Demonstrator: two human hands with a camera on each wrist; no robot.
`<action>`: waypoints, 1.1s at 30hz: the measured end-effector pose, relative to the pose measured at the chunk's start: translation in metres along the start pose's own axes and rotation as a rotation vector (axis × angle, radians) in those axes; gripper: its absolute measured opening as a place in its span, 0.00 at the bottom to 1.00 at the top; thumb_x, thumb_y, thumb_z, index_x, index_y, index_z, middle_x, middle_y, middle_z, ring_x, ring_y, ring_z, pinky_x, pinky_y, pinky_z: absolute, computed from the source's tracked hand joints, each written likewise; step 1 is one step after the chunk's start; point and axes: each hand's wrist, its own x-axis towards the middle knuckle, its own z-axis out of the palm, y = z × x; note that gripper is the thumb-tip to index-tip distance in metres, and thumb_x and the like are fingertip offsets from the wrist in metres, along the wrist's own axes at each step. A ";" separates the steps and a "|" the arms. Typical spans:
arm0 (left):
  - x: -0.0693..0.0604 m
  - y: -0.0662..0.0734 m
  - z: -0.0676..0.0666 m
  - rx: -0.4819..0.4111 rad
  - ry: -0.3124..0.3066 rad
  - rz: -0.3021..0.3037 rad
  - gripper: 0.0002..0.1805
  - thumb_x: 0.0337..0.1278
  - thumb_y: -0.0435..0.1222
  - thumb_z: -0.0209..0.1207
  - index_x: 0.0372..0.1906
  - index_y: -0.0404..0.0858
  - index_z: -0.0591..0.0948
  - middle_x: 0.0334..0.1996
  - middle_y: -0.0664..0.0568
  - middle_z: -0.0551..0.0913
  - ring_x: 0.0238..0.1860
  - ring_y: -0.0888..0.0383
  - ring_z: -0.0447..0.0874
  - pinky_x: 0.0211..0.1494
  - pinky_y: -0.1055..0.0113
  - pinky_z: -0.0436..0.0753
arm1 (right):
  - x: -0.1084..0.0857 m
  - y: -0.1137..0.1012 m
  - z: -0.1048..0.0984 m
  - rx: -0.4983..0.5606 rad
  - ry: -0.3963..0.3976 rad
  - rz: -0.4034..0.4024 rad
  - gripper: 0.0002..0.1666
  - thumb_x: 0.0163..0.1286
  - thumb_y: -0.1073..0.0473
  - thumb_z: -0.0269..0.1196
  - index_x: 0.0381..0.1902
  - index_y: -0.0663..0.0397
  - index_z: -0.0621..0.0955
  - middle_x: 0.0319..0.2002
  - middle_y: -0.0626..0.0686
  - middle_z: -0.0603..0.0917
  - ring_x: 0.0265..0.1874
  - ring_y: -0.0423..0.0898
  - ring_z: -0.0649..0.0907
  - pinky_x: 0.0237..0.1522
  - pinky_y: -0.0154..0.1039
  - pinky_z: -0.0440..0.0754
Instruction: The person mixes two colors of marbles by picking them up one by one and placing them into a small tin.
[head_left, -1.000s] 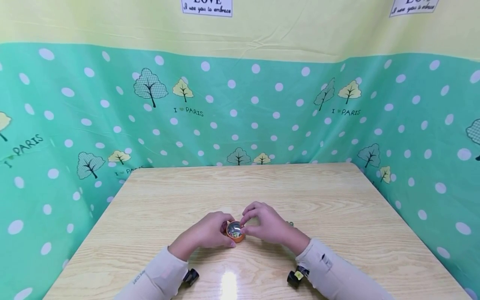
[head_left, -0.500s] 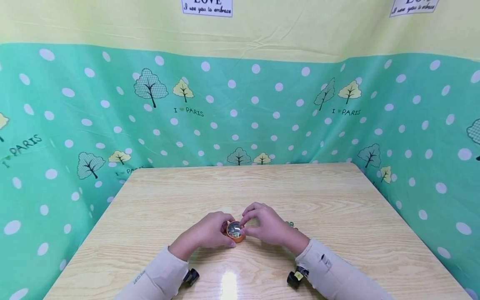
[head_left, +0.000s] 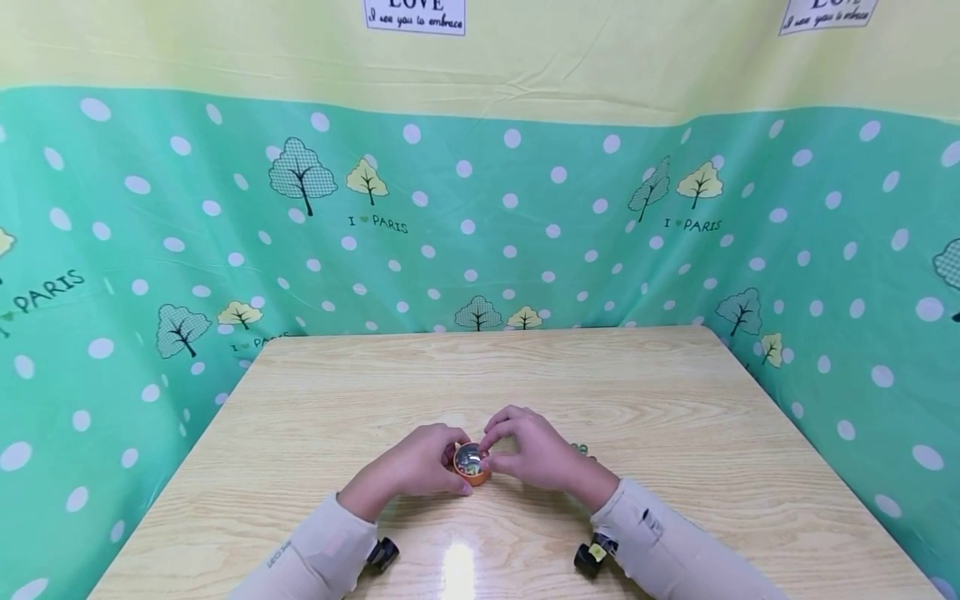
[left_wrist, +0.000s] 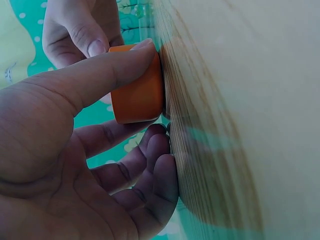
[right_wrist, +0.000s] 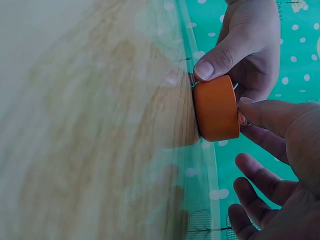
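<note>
A small round orange bowl [head_left: 472,479] with a shiny metal inside stands on the table, a few small colourful pieces at its bottom. My left hand [head_left: 427,460] grips the bowl from the left, its thumb on the near side, as the left wrist view also shows. Over the right rim, my right hand [head_left: 528,450] pinches a small clear marble [right_wrist: 243,119] with red-orange in it between thumb and index finger. The other fingers of that hand are spread loosely in the right wrist view. The hand hides part of the bowl's opening in the head view.
Several small green marbles [head_left: 581,448] lie on the wooden table [head_left: 480,375] just behind my right wrist, partly hidden by it. A patterned green and yellow curtain [head_left: 480,233] surrounds the table's back and sides.
Both hands stay almost in place at the bowl. A little more of the green marbles shows behind my right wrist.
</note>
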 end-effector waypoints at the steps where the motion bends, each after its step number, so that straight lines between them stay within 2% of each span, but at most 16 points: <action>1: 0.000 0.000 0.000 0.002 0.000 0.001 0.30 0.44 0.46 0.81 0.54 0.42 0.83 0.36 0.56 0.82 0.36 0.60 0.78 0.39 0.65 0.78 | 0.000 0.000 0.000 0.002 0.001 -0.002 0.05 0.64 0.49 0.75 0.38 0.33 0.90 0.53 0.43 0.82 0.55 0.44 0.78 0.61 0.52 0.76; 9: 0.000 0.001 -0.001 -0.005 0.007 0.000 0.29 0.43 0.45 0.81 0.52 0.43 0.84 0.36 0.56 0.82 0.36 0.60 0.77 0.39 0.65 0.77 | 0.000 -0.001 0.000 0.006 0.019 -0.015 0.05 0.64 0.53 0.74 0.38 0.35 0.90 0.53 0.45 0.83 0.55 0.45 0.79 0.61 0.53 0.76; 13: 0.000 0.001 -0.001 -0.001 0.011 0.001 0.29 0.43 0.45 0.81 0.52 0.43 0.84 0.34 0.56 0.81 0.35 0.60 0.77 0.38 0.65 0.77 | 0.000 -0.001 0.000 0.011 0.025 -0.020 0.05 0.63 0.53 0.75 0.37 0.36 0.90 0.51 0.43 0.83 0.54 0.45 0.79 0.60 0.52 0.76; 26: 0.000 -0.001 0.000 -0.006 -0.003 -0.012 0.30 0.44 0.45 0.81 0.54 0.41 0.84 0.35 0.57 0.81 0.35 0.60 0.77 0.39 0.65 0.78 | -0.001 0.001 -0.003 -0.003 0.028 0.011 0.06 0.63 0.49 0.76 0.37 0.36 0.90 0.50 0.38 0.81 0.54 0.43 0.79 0.61 0.51 0.77; 33: 0.001 -0.001 0.000 -0.008 -0.004 -0.006 0.27 0.43 0.46 0.81 0.50 0.43 0.84 0.34 0.58 0.81 0.34 0.60 0.77 0.39 0.64 0.77 | -0.006 -0.001 -0.010 -0.011 0.045 0.003 0.07 0.61 0.50 0.77 0.37 0.36 0.90 0.50 0.40 0.81 0.54 0.44 0.79 0.61 0.53 0.77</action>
